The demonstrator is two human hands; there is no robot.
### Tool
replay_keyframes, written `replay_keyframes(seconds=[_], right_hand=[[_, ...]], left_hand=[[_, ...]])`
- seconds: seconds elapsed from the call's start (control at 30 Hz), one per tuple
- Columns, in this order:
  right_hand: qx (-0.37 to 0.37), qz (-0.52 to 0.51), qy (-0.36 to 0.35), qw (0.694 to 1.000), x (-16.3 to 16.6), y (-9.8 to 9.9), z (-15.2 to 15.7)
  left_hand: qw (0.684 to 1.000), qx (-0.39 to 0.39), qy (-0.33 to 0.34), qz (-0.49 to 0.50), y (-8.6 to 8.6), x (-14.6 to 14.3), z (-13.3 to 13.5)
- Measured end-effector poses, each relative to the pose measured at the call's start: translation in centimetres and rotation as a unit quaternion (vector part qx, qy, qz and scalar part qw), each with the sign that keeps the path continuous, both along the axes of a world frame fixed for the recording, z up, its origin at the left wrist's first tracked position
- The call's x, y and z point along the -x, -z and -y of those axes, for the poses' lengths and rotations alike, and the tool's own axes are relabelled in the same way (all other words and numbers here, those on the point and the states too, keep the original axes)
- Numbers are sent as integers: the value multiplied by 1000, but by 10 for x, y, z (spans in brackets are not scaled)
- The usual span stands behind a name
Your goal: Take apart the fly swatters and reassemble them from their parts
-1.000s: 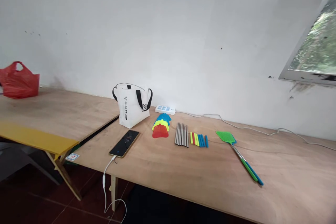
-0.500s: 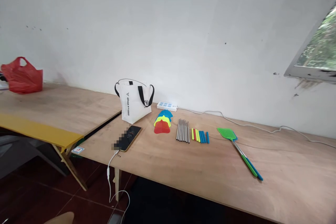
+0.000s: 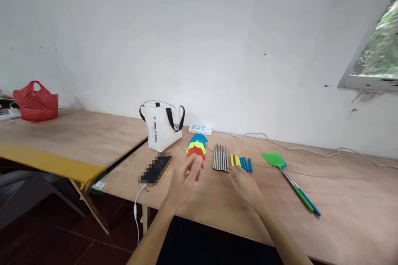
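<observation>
"Leftmost?"
"Left hand [image 3: 189, 174], blurred, at the mesh heads [image 3: 196, 145] near the counter's [image 3: 214, 201] back edge. Grip: cannot tell."
"Next?"
"Rods [image 3: 220, 158], then sleeves [image 3: 243, 163], right hand [image 3: 244, 181] at their near ends. Grip: cannot tell."
"Rightmost?"
"Two swatters [image 3: 303, 198], handles toward the front edge."

White bag [image 3: 163, 132], black lettering down its side, "STUDIO" legible, word above it uncertain, angular emblem at top, blue-edged label [image 3: 100, 185] on counter [image 3: 348, 192] corner, red mark unreadable, power strip [image 3: 200, 128] print too small.
</observation>
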State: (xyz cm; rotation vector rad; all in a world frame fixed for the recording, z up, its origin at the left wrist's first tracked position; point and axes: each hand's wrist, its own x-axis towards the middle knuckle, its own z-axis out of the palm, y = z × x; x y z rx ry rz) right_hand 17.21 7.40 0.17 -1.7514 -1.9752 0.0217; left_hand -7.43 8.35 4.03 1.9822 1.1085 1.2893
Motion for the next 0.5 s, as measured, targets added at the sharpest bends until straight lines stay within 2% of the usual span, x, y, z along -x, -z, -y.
replay_keyframes(seconds=[0.07, 0.13, 0.23, 0.37, 0.5], right_hand=[[27, 59, 9, 998, 2, 32, -18], [25, 101, 5, 995, 2, 55, -25], [5, 143, 2, 990, 3, 70, -27], [4, 178, -2, 984, 10, 74, -17], [-23, 197, -5, 980, 15, 92, 33]], left_hand=[[998, 23, 25, -60, 19, -7, -18], [990, 52, 32, -128, 43, -12, -36], [982, 85, 17, -170, 71, -14, -51], [983, 77, 36, -162, 81, -10, -49], [981, 68, 34, -177, 80, -8, -48]])
